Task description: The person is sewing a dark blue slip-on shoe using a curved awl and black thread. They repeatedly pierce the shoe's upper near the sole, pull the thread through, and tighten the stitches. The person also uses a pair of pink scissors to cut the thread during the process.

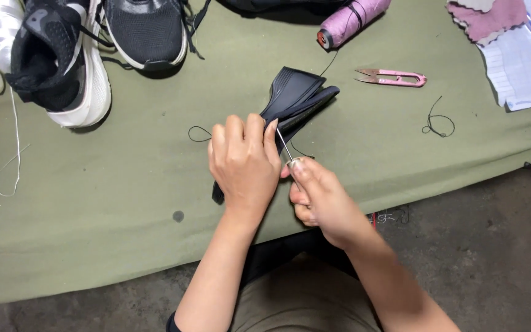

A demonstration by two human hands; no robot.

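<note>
**Needle at folded black piece**

Left hand (pixel 244 163) grips a folded black shoe piece (pixel 296 98) over the green worktop (pixel 124 184), centre. Right hand (pixel 318 197) pinches a needle (pixel 284 146) touching it. Pink snips (pixel 391 77) lie far right; sneakers (pixel 87 49) far left.

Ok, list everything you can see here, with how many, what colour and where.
Sneakers: two, black with white soles, top left on the cloth.
Black folded piece: one, ribbed, centre, in the left hand's grip.
Needle: one, silvery, between both hands.
Thread spool: one, pink, top centre, black thread running from it.
Thread snips: one, pink, right of the black piece.
Loose black thread: one tangle, right side.
White cord: one, left edge.
Fabric swatch: one, pink, top right.
Paper sheets: white, top right corner.
Table cloth: one, olive green.
Left hand: holds the black piece.
Right hand: pinches the needle.
</note>
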